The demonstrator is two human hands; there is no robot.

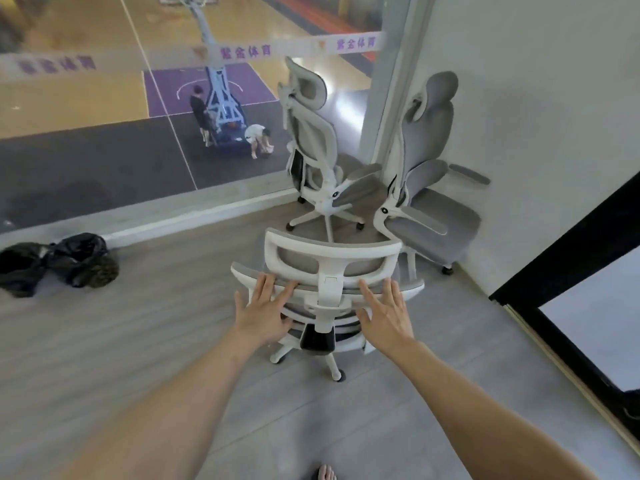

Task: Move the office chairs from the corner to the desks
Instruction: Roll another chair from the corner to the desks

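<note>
Three white-framed office chairs with grey mesh stand in the room's corner. The nearest chair [329, 258] has its back turned to me, just in front of my arms. My left hand [265, 308] lies with straight, spread fingers on the left side of its backrest top. On the right side of the same backrest, my right hand [384, 311] is spread flat, fingers pointing forward. Behind it, a second chair [311, 133] stands against the glass wall, and a third chair [429, 174] stands against the white wall on the right.
A glass wall [138, 133] runs along the left and looks down on a sports court. Black rubbish bags [59, 261] lie on the grey floor at the left. A black-framed panel [554, 271] juts in from the right. Open floor lies behind the near chair.
</note>
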